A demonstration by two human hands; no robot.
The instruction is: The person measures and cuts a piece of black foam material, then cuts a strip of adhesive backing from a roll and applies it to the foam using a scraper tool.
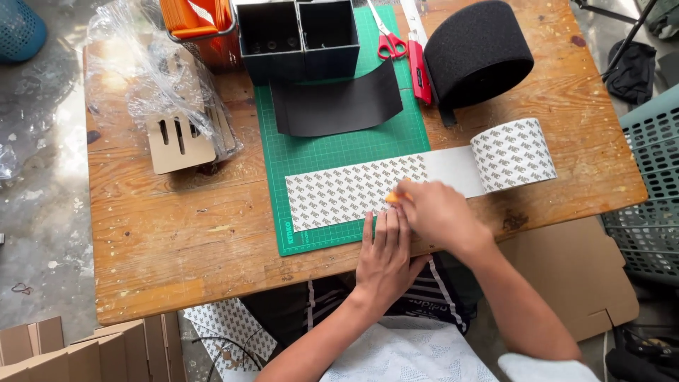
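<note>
I've got the cutting mat (332,152) lying mid-table (177,240), with the unrolled strip (353,189) across its near part, running right to its roll (514,154). My left hand (385,258) lies flat on the mat's near edge, my right hand (435,212) just right of it, on the strip. Beyond the strip, a curved sheet (336,106); behind that, two open boxes (298,35). Scissors (387,39) far right of them, big foam roll (477,53) further right.

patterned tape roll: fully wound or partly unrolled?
Partly unrolled. The patterned tape roll sits at the right, its strip lying flat across the green cutting mat, under the left hand and right hand.
</note>
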